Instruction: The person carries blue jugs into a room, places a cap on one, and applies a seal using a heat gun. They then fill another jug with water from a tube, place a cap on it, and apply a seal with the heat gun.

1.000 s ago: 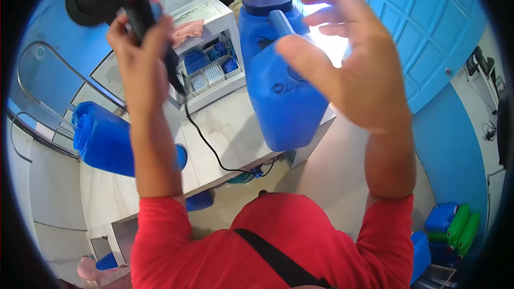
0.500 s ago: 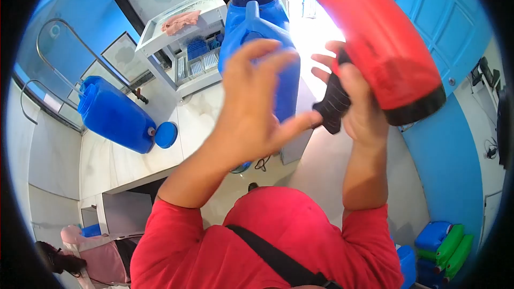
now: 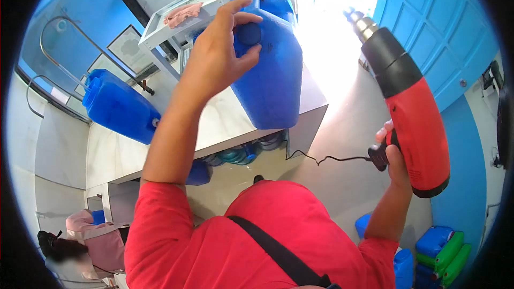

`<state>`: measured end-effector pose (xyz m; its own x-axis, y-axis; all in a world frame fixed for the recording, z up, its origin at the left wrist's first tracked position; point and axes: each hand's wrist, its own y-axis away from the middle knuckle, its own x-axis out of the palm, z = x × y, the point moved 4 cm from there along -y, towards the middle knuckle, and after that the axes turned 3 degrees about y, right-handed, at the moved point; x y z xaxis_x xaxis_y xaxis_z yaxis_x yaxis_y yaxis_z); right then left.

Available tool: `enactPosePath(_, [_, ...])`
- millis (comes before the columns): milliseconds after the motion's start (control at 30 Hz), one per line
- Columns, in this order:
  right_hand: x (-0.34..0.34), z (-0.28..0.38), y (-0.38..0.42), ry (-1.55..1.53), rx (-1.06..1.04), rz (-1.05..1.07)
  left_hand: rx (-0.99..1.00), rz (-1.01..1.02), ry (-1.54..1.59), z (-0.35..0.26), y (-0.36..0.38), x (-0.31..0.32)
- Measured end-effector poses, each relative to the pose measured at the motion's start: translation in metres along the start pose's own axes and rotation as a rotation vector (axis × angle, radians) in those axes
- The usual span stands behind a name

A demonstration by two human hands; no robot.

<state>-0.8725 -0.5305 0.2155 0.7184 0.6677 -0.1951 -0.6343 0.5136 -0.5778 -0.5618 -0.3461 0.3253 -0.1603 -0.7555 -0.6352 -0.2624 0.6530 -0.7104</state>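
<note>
A blue plastic water container (image 3: 273, 85) stands upright near the counter's front edge, with a moulded handle on top. My left hand (image 3: 217, 51) has its fingers and thumb curled around the dark blue screw cap (image 3: 249, 34) on that container. On the right, my right hand (image 3: 397, 167) grips the handle of a red and black heat gun (image 3: 420, 134). The gun's metal nozzle points up and away from me, clear of the container. A black cord (image 3: 337, 159) runs from the handle's base to the left, toward the counter.
Another blue container (image 3: 120, 109) lies tilted at left under curved metal pipes. A white cart (image 3: 184, 13) with a pink cloth (image 3: 182, 15) stands behind the counter (image 3: 214, 123). Blue and green containers (image 3: 447, 251) sit on the floor at right. A person in pink (image 3: 101, 249) is at lower left.
My left hand moved up and left onto the container's cap. My right hand lowered the heat gun to the right, bringing its nozzle and cord into view.
</note>
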Motion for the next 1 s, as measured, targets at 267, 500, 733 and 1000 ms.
enactPosePath(267, [0.037,-0.001,0.011,0.811,-0.267,0.288,0.283,0.342,0.126,0.015,-0.017,-0.01])
enactPosePath(500, [0.043,-0.012,-0.005,0.351,0.058,0.335,0.321,0.416,0.111,0.019,-0.017,-0.013])
enactPosePath(733, [0.052,-0.01,-0.01,0.305,-0.02,0.272,0.353,0.39,0.097,0.023,-0.014,-0.012])
enactPosePath(1000, [0.042,-0.024,0.007,0.304,0.155,0.238,0.232,0.259,0.141,0.037,0.006,-0.031])
